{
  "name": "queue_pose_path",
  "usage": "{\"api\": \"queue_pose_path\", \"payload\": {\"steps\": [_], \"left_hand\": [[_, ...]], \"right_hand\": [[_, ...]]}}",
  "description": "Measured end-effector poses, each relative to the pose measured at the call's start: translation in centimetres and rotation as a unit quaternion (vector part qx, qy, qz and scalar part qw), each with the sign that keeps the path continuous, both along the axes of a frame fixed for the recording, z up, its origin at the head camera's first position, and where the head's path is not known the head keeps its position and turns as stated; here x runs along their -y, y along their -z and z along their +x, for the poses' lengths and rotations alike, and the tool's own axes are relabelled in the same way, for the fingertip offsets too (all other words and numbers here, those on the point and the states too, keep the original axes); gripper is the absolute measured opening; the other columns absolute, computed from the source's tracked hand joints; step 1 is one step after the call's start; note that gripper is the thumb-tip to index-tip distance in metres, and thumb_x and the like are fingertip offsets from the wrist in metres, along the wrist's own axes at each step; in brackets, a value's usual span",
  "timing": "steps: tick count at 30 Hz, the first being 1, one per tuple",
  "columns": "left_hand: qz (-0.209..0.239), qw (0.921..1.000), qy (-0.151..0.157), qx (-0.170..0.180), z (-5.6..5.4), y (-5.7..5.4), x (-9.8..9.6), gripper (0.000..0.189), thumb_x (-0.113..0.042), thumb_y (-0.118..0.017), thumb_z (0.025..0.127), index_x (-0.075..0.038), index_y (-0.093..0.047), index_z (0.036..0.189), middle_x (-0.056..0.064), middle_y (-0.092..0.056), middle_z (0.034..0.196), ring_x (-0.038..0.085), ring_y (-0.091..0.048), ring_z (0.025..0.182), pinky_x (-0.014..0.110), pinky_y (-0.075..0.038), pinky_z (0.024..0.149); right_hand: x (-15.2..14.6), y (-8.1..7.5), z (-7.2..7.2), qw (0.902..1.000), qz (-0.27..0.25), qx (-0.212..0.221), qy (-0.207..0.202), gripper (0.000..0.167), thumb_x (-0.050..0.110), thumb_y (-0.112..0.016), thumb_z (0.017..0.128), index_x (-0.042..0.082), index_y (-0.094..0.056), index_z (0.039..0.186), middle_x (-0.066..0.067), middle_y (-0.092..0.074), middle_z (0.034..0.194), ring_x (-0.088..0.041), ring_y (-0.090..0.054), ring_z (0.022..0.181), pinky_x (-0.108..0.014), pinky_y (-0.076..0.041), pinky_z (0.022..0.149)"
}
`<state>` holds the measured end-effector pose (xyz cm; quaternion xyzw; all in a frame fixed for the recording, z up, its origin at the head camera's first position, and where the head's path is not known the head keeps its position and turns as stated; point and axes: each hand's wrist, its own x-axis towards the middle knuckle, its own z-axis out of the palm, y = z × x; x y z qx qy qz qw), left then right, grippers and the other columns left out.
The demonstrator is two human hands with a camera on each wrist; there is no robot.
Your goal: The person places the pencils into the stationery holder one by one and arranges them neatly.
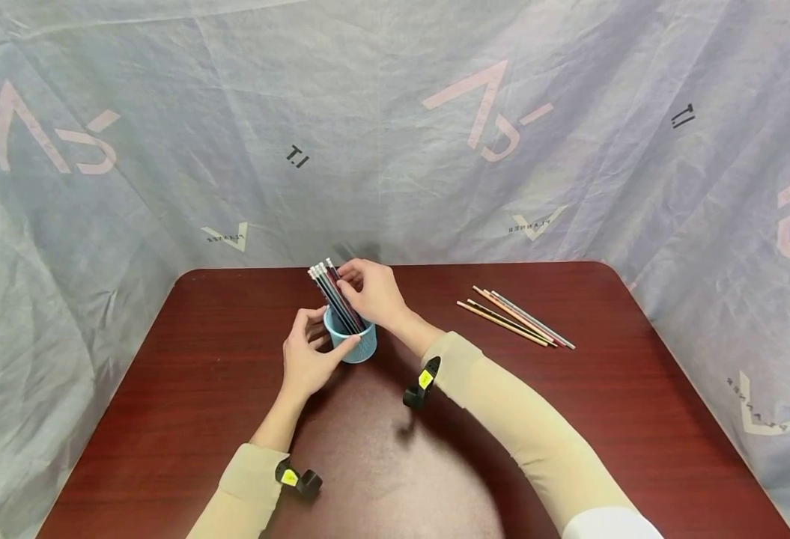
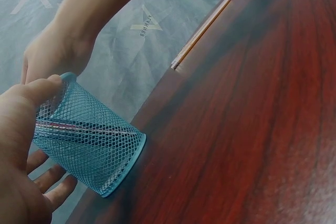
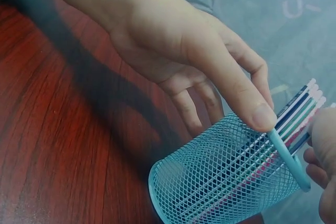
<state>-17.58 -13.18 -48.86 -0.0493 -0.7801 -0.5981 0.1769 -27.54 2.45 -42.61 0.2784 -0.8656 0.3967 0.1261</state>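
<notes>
A light blue mesh pencil cup (image 1: 356, 348) stands on the table, with several dark, white-ended pencils (image 1: 323, 278) leaning in it. My left hand (image 1: 308, 359) grips the cup from the left. Its thumb (image 3: 262, 116) lies at the rim while other fingers (image 2: 62, 190) curl round the far side. Over the cup's right side, my right hand (image 1: 373, 290) pinches a dark pencil (image 3: 300, 141) between thumb and fingers, its white end standing a little apart from the rest. In the left wrist view, the right hand's fingertips are hidden behind the left hand and cup.
Several loose pencils (image 1: 516, 318), some yellow, orange and grey-blue, lie slanted on the right of the dark red wooden table (image 1: 233, 389). A grey printed cloth (image 1: 381, 135) hangs behind the table and along its sides.
</notes>
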Motion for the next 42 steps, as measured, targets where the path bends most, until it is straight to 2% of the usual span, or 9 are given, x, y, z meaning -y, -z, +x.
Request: {"api": "queue_pose_path", "payload": {"steps": [8,15,20,23,27,33,42], "left_hand": [[-0.004,1.0000,0.005,0.000,-0.2,-0.2,-0.2,0.067,-0.021,-0.097,0.079,-0.009,-0.058,0.132,0.008,-0.068,0.139,0.030,-0.072,0.123,0.050,-0.062,0.103],[0.007,1.0000,0.005,-0.005,-0.2,-0.3,-0.4,0.068,-0.015,-0.098,0.077,-0.006,-0.058,0.132,0.013,-0.068,0.139,0.036,-0.072,0.122,0.055,-0.062,0.102],[0.014,0.9999,-0.004,-0.006,-0.1,-0.5,-0.7,0.070,-0.006,-0.096,0.077,0.002,-0.057,0.134,0.023,-0.066,0.139,0.046,-0.069,0.123,0.063,-0.059,0.102],[0.011,0.9999,-0.006,-0.005,0.6,-1.6,-1.0,0.068,-0.003,-0.094,0.078,0.008,-0.055,0.133,0.029,-0.064,0.139,0.051,-0.067,0.123,0.066,-0.057,0.102],[0.015,0.9999,-0.003,0.002,1.5,-3.0,-1.2,0.066,-0.003,-0.093,0.079,0.008,-0.055,0.132,0.029,-0.064,0.139,0.052,-0.067,0.123,0.067,-0.056,0.104],[0.027,0.9996,0.001,0.003,1.6,-3.0,-1.2,0.066,-0.002,-0.094,0.079,0.009,-0.056,0.131,0.030,-0.064,0.138,0.053,-0.066,0.123,0.067,-0.056,0.103],[0.025,0.9997,0.000,0.001,2.0,-3.5,-1.2,0.065,-0.001,-0.093,0.078,0.011,-0.056,0.130,0.030,-0.065,0.136,0.051,-0.067,0.123,0.067,-0.057,0.102]], "right_hand": [[-0.3,-0.3,0.0,0.9999,-0.003,0.012,-0.007,0.018,0.014,-0.072,0.101,0.007,-0.075,0.117,-0.007,-0.081,0.106,-0.018,-0.077,0.093,-0.029,-0.064,0.084],[-1.8,-0.6,0.1,0.9998,-0.011,-0.001,-0.014,0.020,0.016,-0.071,0.102,0.007,-0.074,0.119,-0.007,-0.081,0.107,-0.018,-0.078,0.093,-0.030,-0.065,0.085],[-4.2,-0.9,0.0,0.9997,-0.018,-0.016,-0.003,0.018,0.013,-0.071,0.100,0.007,-0.075,0.117,-0.007,-0.081,0.103,-0.020,-0.077,0.094,-0.033,-0.065,0.084],[-5.9,-1.2,-0.4,0.9996,-0.017,-0.020,0.009,0.016,0.012,-0.070,0.099,0.008,-0.076,0.113,-0.007,-0.081,0.101,-0.020,-0.077,0.092,-0.034,-0.065,0.083],[-8.0,-1.6,-0.8,0.9995,-0.007,-0.023,0.022,0.014,0.010,-0.071,0.098,0.007,-0.076,0.110,-0.006,-0.081,0.099,-0.020,-0.077,0.090,-0.036,-0.065,0.082],[-11.1,-1.7,-1.0,0.9986,0.023,-0.033,0.034,0.014,0.010,-0.070,0.098,0.005,-0.076,0.109,-0.008,-0.080,0.099,-0.022,-0.077,0.090,-0.040,-0.064,0.083],[-15.6,-0.1,-1.3,0.9959,0.033,-0.028,0.079,0.013,0.008,-0.071,0.097,0.008,-0.076,0.108,-0.008,-0.080,0.097,-0.025,-0.076,0.089,-0.043,-0.063,0.083]]}}
